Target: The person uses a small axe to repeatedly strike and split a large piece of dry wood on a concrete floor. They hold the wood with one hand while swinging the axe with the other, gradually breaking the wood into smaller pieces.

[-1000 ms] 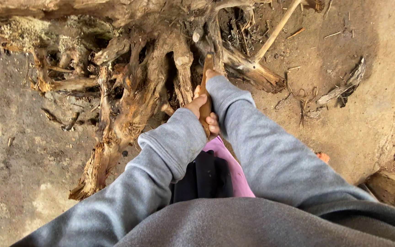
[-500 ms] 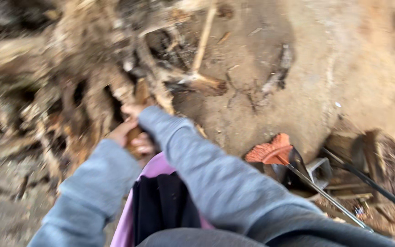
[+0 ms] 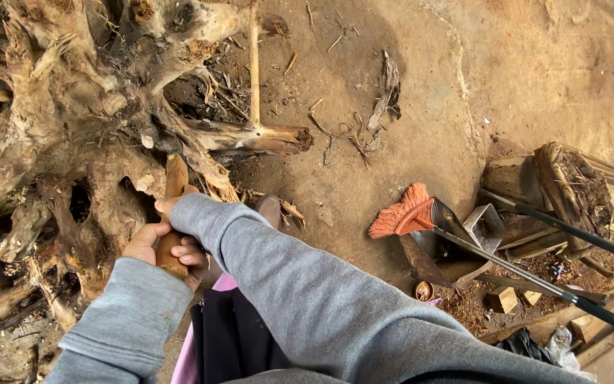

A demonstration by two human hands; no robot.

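Both arms extended forward and down, grey sleeves to the wrists. Left hand (image 3: 147,245) curled closed, thumb uppermost. Right hand (image 3: 179,213) just above it, mostly sleeve-covered, fingers (image 3: 192,254) wrapped closed.

No labels, signs or screens show. The only package-like things sit at the lower right of the frame: a crumpled black plastic bag (image 3: 522,344) and, just beside it on the right, a scrunched clear wrapper (image 3: 563,345) among wood scraps.
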